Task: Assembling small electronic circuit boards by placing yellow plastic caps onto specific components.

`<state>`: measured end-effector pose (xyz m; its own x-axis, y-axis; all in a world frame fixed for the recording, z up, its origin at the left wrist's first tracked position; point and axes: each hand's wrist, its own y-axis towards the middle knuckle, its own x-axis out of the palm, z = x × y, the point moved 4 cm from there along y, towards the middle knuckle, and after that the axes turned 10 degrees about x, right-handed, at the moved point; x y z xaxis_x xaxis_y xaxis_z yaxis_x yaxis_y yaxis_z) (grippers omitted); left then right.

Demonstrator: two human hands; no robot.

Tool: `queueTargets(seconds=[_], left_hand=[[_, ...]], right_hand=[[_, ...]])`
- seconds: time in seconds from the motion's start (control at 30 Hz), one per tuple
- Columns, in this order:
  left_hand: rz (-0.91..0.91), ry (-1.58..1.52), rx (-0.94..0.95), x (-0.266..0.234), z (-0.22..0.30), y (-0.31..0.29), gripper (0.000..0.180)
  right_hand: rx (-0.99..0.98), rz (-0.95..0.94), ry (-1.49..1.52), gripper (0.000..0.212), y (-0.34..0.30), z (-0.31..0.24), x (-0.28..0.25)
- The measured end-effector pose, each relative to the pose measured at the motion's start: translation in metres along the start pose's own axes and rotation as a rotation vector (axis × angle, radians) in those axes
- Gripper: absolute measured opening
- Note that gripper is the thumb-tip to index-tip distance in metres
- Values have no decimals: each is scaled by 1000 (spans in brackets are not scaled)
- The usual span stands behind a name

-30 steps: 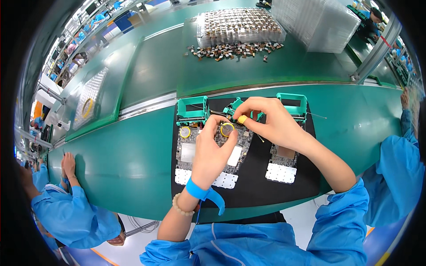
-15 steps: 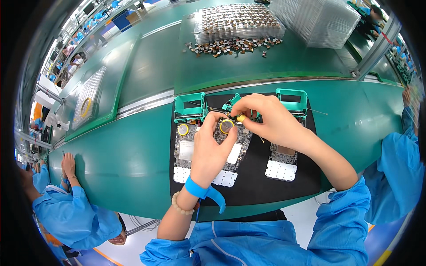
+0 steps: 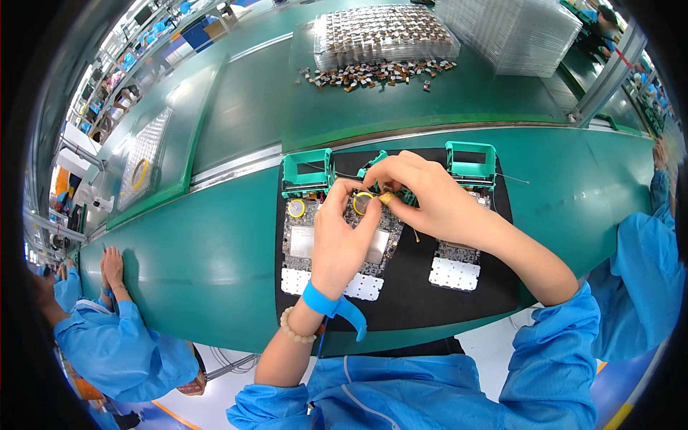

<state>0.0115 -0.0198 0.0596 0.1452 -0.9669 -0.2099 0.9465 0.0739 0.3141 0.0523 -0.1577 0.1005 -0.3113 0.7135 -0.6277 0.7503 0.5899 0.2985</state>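
Observation:
Over the middle circuit board point(image 3: 390, 233), my left hand point(image 3: 340, 240) is closed, thumb and forefinger curled around a yellow-rimmed coin cell point(image 3: 362, 203). My right hand point(image 3: 433, 201) pinches at the board's upper edge, its fingertips close to the left ones. A small yellow piece point(image 3: 386, 198) shows at the right thumb tip. Whatever lies between the fingertips is too small or hidden. Below the right hand hangs a thin cable point(image 3: 416, 235). A green plastic holder point(image 3: 373, 163) at the board's top is partly covered by the right hand.
A left board point(image 3: 295, 222) and a right board point(image 3: 455, 272), with green frames point(image 3: 308, 172) above them, lie on a black mat point(image 3: 408, 304). Beyond the metal rail are loose small parts point(image 3: 380, 74), a filled tray stack point(image 3: 387, 36) and clear trays point(image 3: 509, 36). Co-workers sit on both sides.
My right hand has shifted slightly down and left, bringing its fingertips closer to my left hand's. The thin cable's end has moved the same way. My left hand has barely moved.

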Motion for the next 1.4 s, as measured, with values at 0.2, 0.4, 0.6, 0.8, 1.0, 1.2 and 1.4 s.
queueTargets(seconds=[0.2,0.4,0.6,0.8,1.0,1.2,1.4], left_hand=[[37,-81,-40,0,3,-2,19],[-3,-55,-21,2,6,-2,22],[-262,165,-266,-3,14,-5,43],[-97,654,251,3,31,-18,53],[-25,823,461,16,98,-26,28],[-330,913,306,98,45,-21,41],[-304,609,226,104,32,3,51]], right_hand=[[50,41,98,24,-1,2,8],[117,13,111,29,-4,0,6],[273,140,95,23,64,72,-76],[459,299,-598,17,110,163,-93],[330,379,-277,13,92,137,-113],[261,324,178,16,16,60,-106],[419,296,483,13,-55,63,-93]])
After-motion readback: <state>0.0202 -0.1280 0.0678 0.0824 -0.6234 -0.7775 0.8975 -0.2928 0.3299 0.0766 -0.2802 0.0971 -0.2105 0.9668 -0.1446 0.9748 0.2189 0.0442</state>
